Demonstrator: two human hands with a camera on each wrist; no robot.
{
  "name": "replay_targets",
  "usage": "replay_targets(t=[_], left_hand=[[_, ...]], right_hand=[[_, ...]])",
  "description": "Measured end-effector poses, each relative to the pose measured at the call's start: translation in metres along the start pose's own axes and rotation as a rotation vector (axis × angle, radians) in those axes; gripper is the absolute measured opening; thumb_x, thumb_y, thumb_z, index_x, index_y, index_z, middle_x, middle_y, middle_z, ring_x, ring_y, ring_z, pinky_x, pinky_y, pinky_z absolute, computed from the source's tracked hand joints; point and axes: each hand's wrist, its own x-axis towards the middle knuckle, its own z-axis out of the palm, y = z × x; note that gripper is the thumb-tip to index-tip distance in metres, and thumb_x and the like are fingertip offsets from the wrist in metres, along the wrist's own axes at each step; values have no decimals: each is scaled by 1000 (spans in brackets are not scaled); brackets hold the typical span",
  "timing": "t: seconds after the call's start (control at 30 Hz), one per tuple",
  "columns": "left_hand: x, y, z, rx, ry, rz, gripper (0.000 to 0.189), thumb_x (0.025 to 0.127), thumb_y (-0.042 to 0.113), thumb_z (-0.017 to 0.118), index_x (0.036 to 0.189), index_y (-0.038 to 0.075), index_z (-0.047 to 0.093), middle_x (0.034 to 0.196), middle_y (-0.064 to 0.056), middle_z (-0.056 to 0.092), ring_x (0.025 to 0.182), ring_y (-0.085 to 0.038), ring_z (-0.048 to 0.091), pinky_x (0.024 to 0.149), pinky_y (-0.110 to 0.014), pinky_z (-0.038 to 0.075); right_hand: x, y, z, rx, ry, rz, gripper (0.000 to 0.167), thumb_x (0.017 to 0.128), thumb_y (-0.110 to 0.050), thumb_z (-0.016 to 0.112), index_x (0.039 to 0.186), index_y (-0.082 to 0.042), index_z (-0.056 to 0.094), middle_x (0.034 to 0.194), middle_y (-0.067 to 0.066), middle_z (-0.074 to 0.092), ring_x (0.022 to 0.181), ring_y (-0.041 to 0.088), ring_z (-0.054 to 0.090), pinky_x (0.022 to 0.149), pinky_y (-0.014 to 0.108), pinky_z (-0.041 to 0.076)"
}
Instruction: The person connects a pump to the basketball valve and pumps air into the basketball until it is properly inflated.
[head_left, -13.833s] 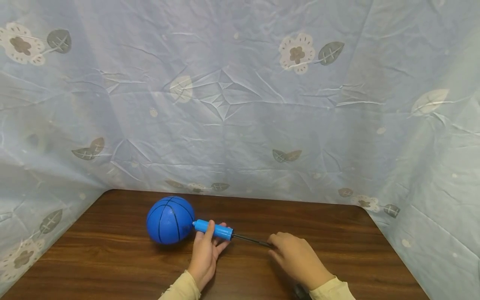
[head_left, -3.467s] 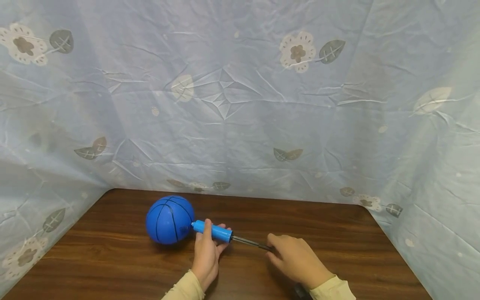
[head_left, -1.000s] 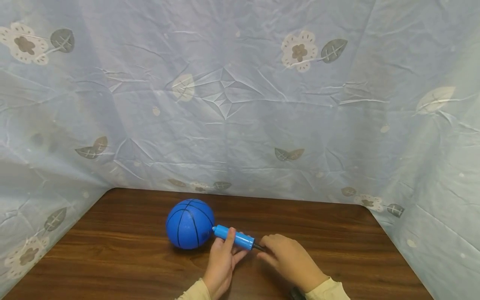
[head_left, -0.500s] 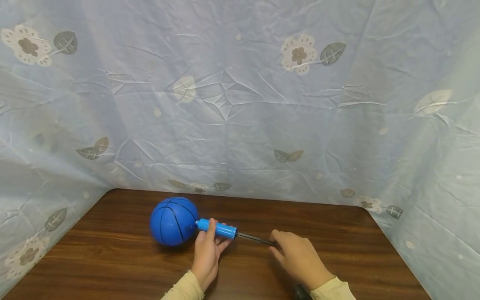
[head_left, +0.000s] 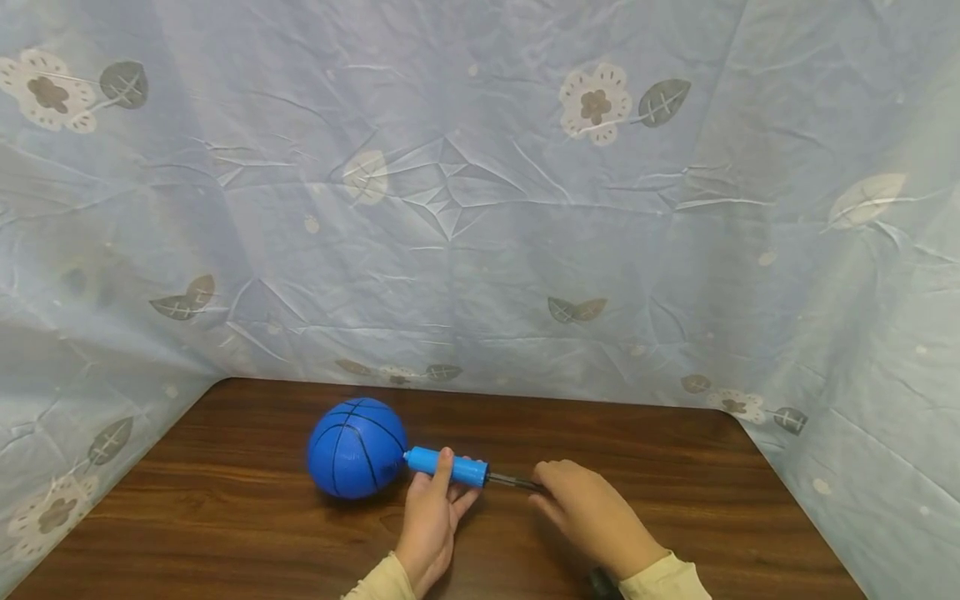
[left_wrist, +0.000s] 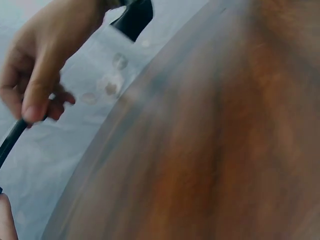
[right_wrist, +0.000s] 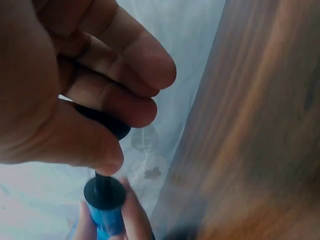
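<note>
A blue ball (head_left: pixel 356 448) with black basketball lines sits on the brown wooden table (head_left: pixel 225 500), left of centre. The nozzle end of a blue hand pump (head_left: pixel 468 472) meets its right side. My left hand (head_left: pixel 431 521) grips the pump barrel, thumb along the top. To the right, my right hand (head_left: pixel 592 512) holds the black handle (right_wrist: pixel 107 120) at the end of the pump's dark rod (head_left: pixel 513 481). Part of the rod shows between barrel and right hand. In the left wrist view the right hand (left_wrist: pixel 42 65) pinches the dark rod end.
A pale blue cloth (head_left: pixel 480 208) with flower and leaf prints hangs behind the table and along both sides. Beneath the right wrist is a dark object (head_left: pixel 602 581), mostly hidden. Light yellow sleeves (head_left: pixel 663 577) cover both forearms.
Over the last second, the rod goes from nearly all inside the barrel to drawn out, then partly in again. Ball and left hand shift left, then slightly right.
</note>
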Motion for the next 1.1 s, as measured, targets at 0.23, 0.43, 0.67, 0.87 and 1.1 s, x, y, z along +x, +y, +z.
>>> replay_targets(t=[0.23, 0.43, 0.67, 0.87, 1.1], left_hand=[[-11, -12, 11, -1, -67, -35, 64, 111, 42, 46, 145, -7, 23, 141, -30, 51, 127, -30, 60, 107, -48, 50], [-14, -13, 14, 13, -96, -34, 64, 110, 42, 48, 144, -7, 23, 141, -32, 49, 128, -31, 59, 105, -48, 51], [-6, -8, 6, 27, -88, -12, 67, 110, 46, 45, 146, -6, 22, 144, -32, 47, 133, -34, 56, 103, -48, 53], [7, -3, -7, 35, -13, 37, 71, 110, 50, 44, 148, -6, 24, 145, -33, 46, 130, -31, 58, 101, -45, 55], [14, 5, -16, 22, 39, 47, 77, 109, 53, 42, 153, -6, 20, 146, -32, 43, 130, -30, 57, 103, -47, 54]], right_hand=[[1, -9, 5, 59, -36, -12, 23, 93, -22, 79, 90, -18, 56, 77, -15, 43, 69, 0, 40, 60, 18, 42], [-2, -9, 5, 48, -54, 26, 23, 92, -26, 80, 91, -20, 57, 74, -17, 43, 65, 0, 40, 56, 19, 42], [-3, -5, 5, -12, -37, 80, 21, 89, -28, 82, 92, -21, 62, 72, -18, 50, 58, -3, 39, 47, 17, 37], [-4, -2, 2, -54, -30, 155, 18, 87, -18, 80, 90, -20, 62, 67, -17, 50, 53, -2, 36, 42, 19, 33], [-6, -2, 0, -69, -2, 203, 19, 85, -13, 77, 87, -21, 60, 63, -17, 44, 53, 0, 35, 42, 21, 31]])
